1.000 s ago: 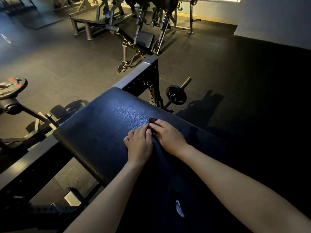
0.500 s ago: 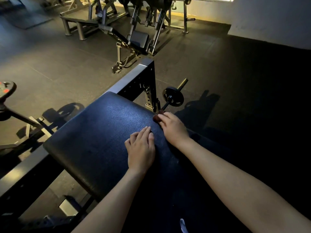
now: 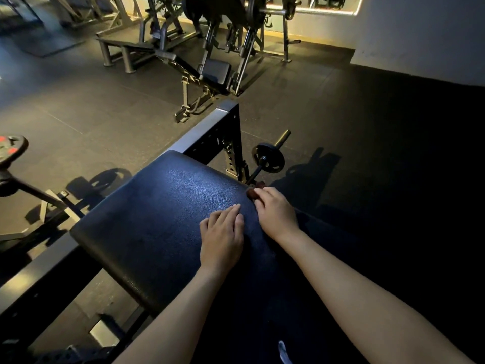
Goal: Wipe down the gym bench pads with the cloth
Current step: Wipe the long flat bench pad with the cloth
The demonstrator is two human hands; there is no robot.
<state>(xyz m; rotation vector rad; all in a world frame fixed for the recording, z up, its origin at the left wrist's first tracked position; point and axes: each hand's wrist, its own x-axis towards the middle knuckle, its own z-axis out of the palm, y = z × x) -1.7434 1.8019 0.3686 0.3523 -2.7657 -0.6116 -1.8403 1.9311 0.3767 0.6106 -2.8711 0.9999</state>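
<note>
The dark padded bench pad fills the middle of the head view, its leather surface shining near the far end. My left hand lies flat on the pad, fingers straight and together. My right hand sits just to its right, at the pad's right edge. Its fingers curl over a small dark reddish cloth, of which only a bit shows past the fingertips. Both forearms reach in from the bottom of the frame.
A steel frame post rises beyond the pad's far end. A small weight plate on a bar sits on the floor right of it. Another plate stands at left. An incline bench and machines fill the back.
My right hand slid with the cloth from the middle of the pad out to its right edge, away from my left hand. My left hand stayed flat in place.
</note>
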